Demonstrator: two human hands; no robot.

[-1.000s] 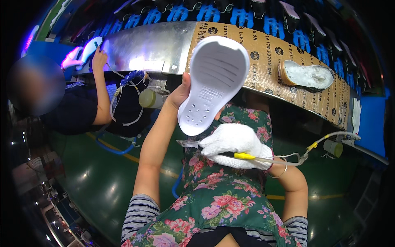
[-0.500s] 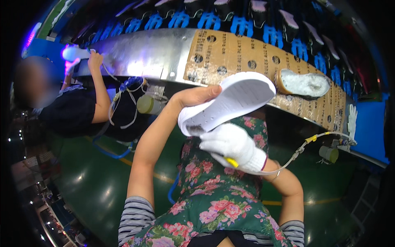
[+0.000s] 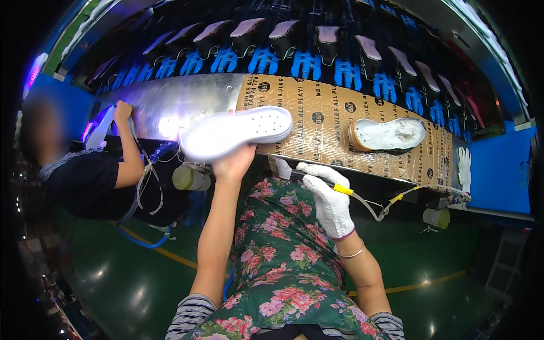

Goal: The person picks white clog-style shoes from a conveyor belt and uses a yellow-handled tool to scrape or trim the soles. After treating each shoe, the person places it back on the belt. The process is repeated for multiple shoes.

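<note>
My bare left hand (image 3: 234,163) grips a white shoe sole (image 3: 238,131) from beneath, above the near edge of the bench. A row of small holes shows at the sole's right end. My right hand (image 3: 330,207), in a white knit glove, is closed around a thin dark-handled brush (image 3: 296,175) with a pale tip. Yellow tape and a thin hose (image 3: 368,208) run from the brush toward the right. The brush is apart from the sole, lower and to its right. On the cardboard lies a sole-shaped piece (image 3: 391,135) with a tan rim and a whitish, patchy inside.
Printed cardboard (image 3: 323,116) covers part of the metal bench (image 3: 153,105). Behind it run blue clamps (image 3: 263,61) and dark shoe forms with pink bottoms (image 3: 283,29). At left a co-worker (image 3: 85,181) holds a pale sole. A spare glove (image 3: 464,170) hangs at right.
The sole has moved left and turned, its hollow side no longer facing me. My right hand has drawn away from it, and the brush now shows. The view has shifted slightly.
</note>
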